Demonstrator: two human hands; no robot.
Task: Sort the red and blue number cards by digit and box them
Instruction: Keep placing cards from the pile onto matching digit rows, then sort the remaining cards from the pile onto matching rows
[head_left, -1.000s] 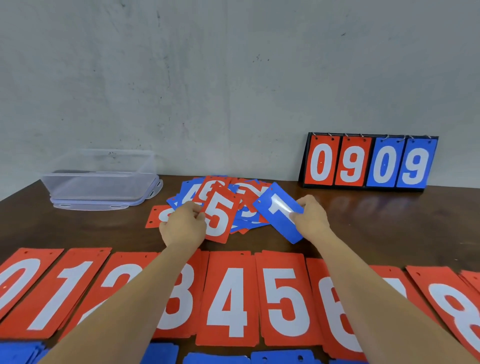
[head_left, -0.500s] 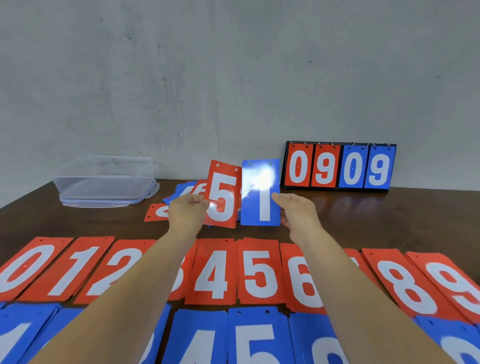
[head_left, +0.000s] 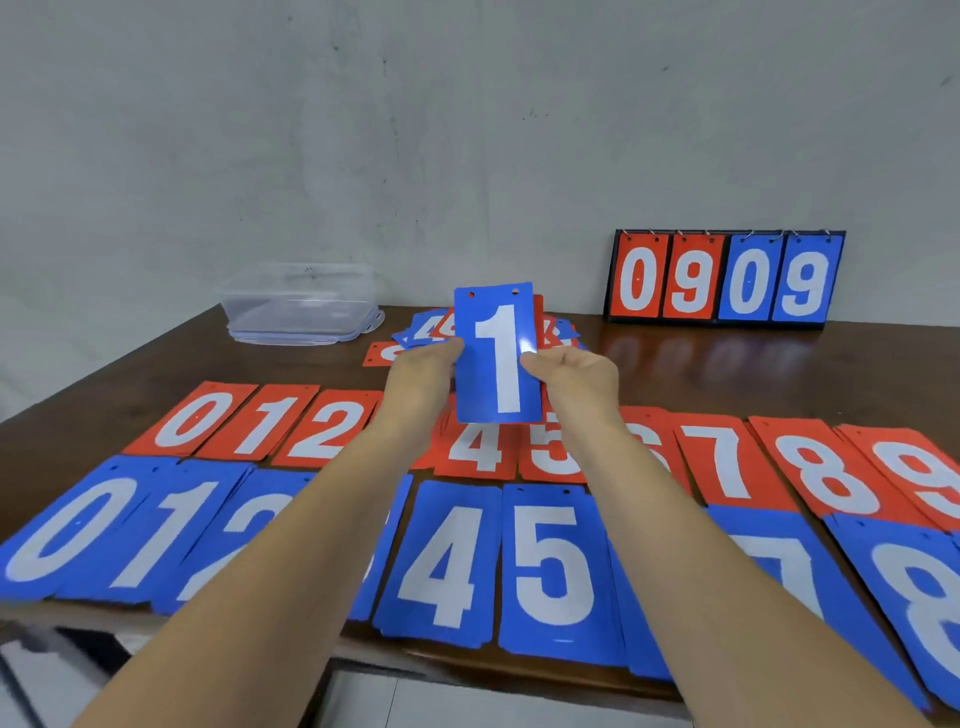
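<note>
- A plain grey wall (head_left: 467, 130) stands behind a dark brown wooden table (head_left: 727, 374).
- A person's two bare forearms reach in over the near edge, and both hands are raised above the middle of the table.
- The left hand (head_left: 423, 374) and the right hand (head_left: 576, 376) together hold a blue card (head_left: 498, 358) upright, showing a white 1. The left pinches its left edge. The right pinches its right edge, thumb on the front.
- A thin edge of a red card (head_left: 538, 312) shows behind it; its digit is hidden.
- Along the near edge lies a row of blue cards (head_left: 447, 556), digits rising from 0 at the left.
- Just beyond it, a row of red cards (head_left: 285, 421) runs from 0 to 9.
- Near the far edge, behind the hands, lies a loose pile of mixed cards (head_left: 423, 330).
- At the far left corner sits a clear plastic box (head_left: 301, 296).
- By the far edge on the right stands a scoreboard (head_left: 727, 280) reading 0 9 0 9.
</note>
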